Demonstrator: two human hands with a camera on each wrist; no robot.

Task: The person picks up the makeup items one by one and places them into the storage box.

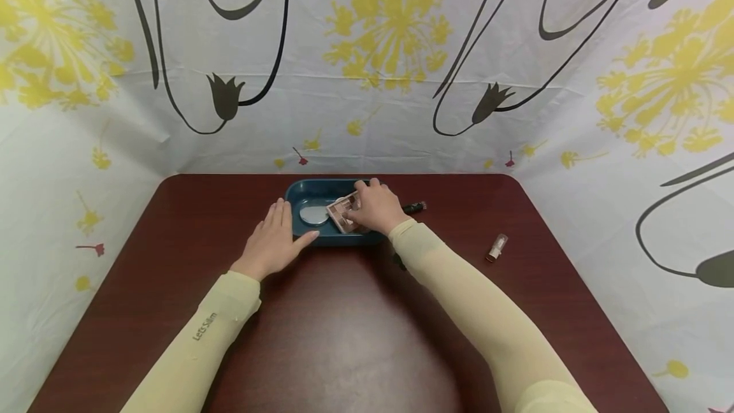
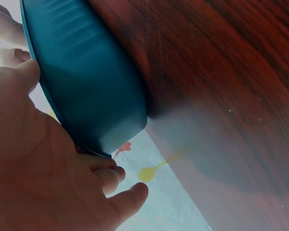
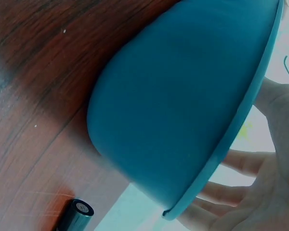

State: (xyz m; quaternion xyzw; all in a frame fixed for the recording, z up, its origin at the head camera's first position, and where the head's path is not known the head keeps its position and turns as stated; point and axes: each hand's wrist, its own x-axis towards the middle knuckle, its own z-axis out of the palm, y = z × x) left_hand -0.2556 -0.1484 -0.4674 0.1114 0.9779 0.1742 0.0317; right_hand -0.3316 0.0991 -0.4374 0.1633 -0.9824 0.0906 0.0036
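Note:
A teal oval tray [image 1: 338, 240] stands near the table's back edge. My left hand [image 1: 269, 244] rests against its left end, fingers extended and thumb at the front rim; the left wrist view shows this hand [image 2: 53, 154] beside the rim. My right hand [image 1: 378, 207] grips an eyeshadow palette [image 1: 339, 210] held tilted over the tray's right part, its rows of pans showing. A round, pale, mirror-like disc [image 1: 315, 214] lies inside on the left. In the right wrist view the tray wall [image 3: 178, 101] hides the palette, and the hand [image 3: 250, 187] shows behind the rim.
Just right of the tray lies a black tube [image 1: 414, 208], its end [image 3: 82, 208] showing in the right wrist view. A small clear-capped lipstick-like tube [image 1: 496, 248] lies farther right. Part of a dark object [image 1: 399, 262] shows below my right wrist. Patterned fabric [image 1: 367, 126] surrounds the table.

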